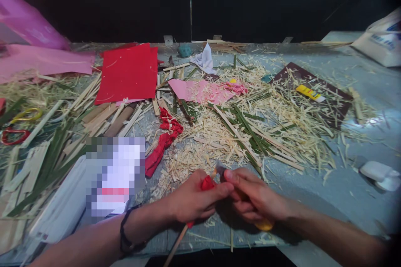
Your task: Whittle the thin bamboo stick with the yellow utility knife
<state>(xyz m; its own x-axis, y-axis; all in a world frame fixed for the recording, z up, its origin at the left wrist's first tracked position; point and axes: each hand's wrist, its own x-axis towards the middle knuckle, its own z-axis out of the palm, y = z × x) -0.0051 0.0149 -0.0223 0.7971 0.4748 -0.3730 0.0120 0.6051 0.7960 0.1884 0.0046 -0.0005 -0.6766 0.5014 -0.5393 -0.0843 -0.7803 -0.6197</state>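
My left hand (pixel 199 196) is closed around a thin wooden stick (pixel 177 244) with red cloth or paper (pixel 207 183) wrapped about it. The stick's pale tip pokes out above the fingers, and its other end slants down toward the table's near edge. My right hand (pixel 255 196) grips a knife (pixel 265 225) with a yellow handle; its short grey blade lies right beside the stick's tip. The fingers of both hands meet or nearly meet, and most of the handle is hidden in the palm. Pale shavings (pixel 200 154) lie just beyond.
Green and pale bamboo strips (pixel 241 133) litter the table. A crumpled red strip (pixel 159 150), red sheets (pixel 128 73) and a pink sheet (pixel 197 91) lie farther back. Scissors (pixel 15 135) and a blurred-out lit screen (pixel 119 175) are left; a white case (pixel 380 175) sits right.
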